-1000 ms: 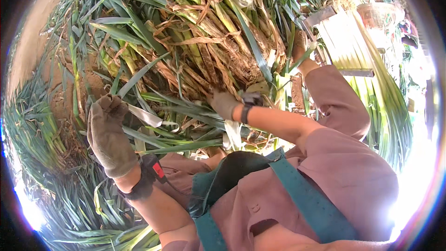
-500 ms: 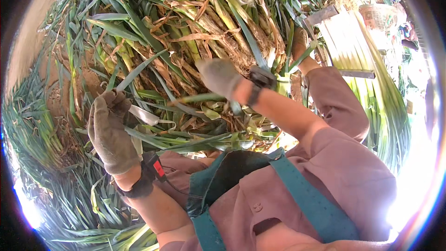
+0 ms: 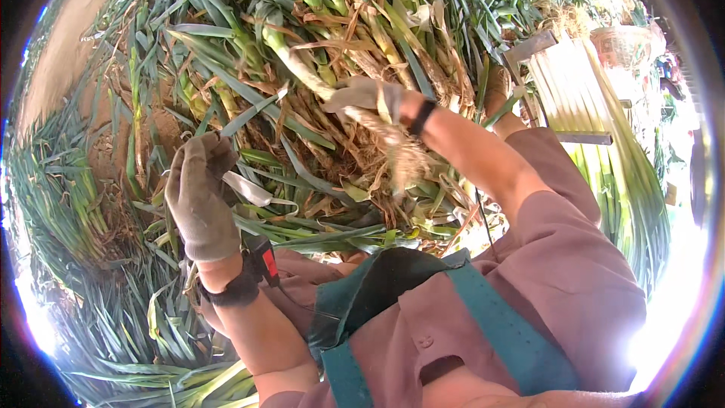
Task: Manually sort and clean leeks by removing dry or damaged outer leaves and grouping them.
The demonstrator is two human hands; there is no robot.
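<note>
My right hand, in a grey glove, is closed round a long green onion above the heap in front of me. The stalk's pale lower part runs up and left from the hand, and its shaggy roots hang blurred below the wrist. To the left, my left hand, also gloved, is raised with its fingers curled together. What those fingers hold, if anything, is hidden. A whitish strip shows just beside them. Under both hands lie unpeeled green onions with dry brown leaves.
A bundle of clean white-stalked onions lies at right on a metal frame. Behind it stands a basket. More green onions are piled at left beside bare soil. Loose leaves are strewn near my lap.
My right hand, blurred over the heap before, now grips a green onion and has lifted its root end. My left hand has shifted slightly right, its fingers still curled.
</note>
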